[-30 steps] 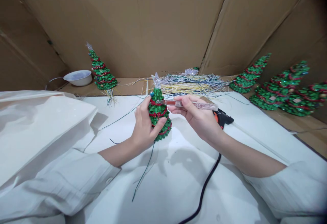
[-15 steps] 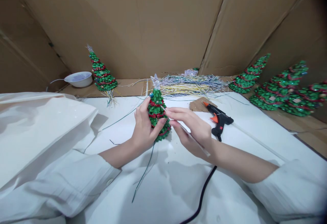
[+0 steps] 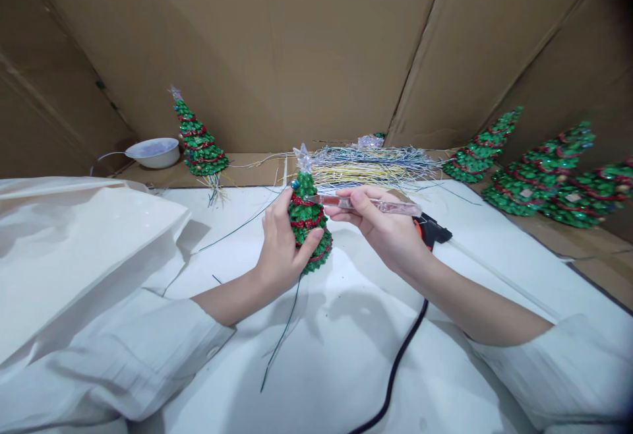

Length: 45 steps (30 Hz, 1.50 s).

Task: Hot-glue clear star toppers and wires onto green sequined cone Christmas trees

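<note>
A small green Christmas tree [image 3: 312,213] with red garlands and a clear star on top stands upright on the white table. My left hand [image 3: 284,239] is wrapped around its left side and front, with the thumb across the lower branches. Between the thumb and fingers of my right hand [image 3: 378,223] is a pair of tweezers [image 3: 390,207], pale and shiny with a reddish patch. The tweezers lie almost level, and their tip meets the tree's upper right side, just below a blue bauble [image 3: 295,184]. Green wires [image 3: 281,341] run from under the tree towards me.
A black glue gun [image 3: 435,231] lies behind my right hand, its black cable [image 3: 403,361] curving forward. Bundled wires [image 3: 370,167] lie at the back. Other trees stand at left [image 3: 198,140] and right [image 3: 529,173]. There is a white bowl [image 3: 155,154] and a white bag [image 3: 84,249].
My right hand has turned, so the tweezers have swung from slanting down towards me to nearly level, and the hand now covers much of the glue gun. My left hand stays on the tree.
</note>
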Available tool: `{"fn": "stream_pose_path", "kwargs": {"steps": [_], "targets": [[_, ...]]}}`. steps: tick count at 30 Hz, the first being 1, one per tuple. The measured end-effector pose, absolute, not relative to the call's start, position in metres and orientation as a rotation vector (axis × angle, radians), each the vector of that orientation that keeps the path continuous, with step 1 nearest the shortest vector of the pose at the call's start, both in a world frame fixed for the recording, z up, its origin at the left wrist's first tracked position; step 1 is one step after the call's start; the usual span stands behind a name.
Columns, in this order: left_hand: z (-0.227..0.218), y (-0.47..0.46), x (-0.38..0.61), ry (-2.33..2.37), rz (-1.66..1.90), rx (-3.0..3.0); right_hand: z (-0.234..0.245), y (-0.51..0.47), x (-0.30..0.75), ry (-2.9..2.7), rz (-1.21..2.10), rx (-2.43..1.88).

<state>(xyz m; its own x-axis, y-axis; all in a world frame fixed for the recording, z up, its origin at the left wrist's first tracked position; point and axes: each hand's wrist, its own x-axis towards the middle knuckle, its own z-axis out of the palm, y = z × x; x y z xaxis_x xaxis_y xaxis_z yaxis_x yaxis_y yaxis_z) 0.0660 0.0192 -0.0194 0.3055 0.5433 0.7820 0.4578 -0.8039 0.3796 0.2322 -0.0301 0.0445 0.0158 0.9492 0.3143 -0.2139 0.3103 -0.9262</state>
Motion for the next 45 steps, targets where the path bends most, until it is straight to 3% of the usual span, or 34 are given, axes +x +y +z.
{"fn": "stream_pose_path", "kwargs": {"steps": [12,31,45], "targets": [[-0.019,0.019,0.066,0.971,1.517,2.47,0.039,-0.023,0.231,-0.986,1.277,-0.793],[-0.022,0.022,0.066,0.925,1.514,2.436,0.046,-0.032,0.223,-1.384,1.321,-0.667],[-0.016,0.026,0.06,0.85,1.596,2.42,0.069,-0.04,0.242,-1.581,0.613,-0.83]]}}
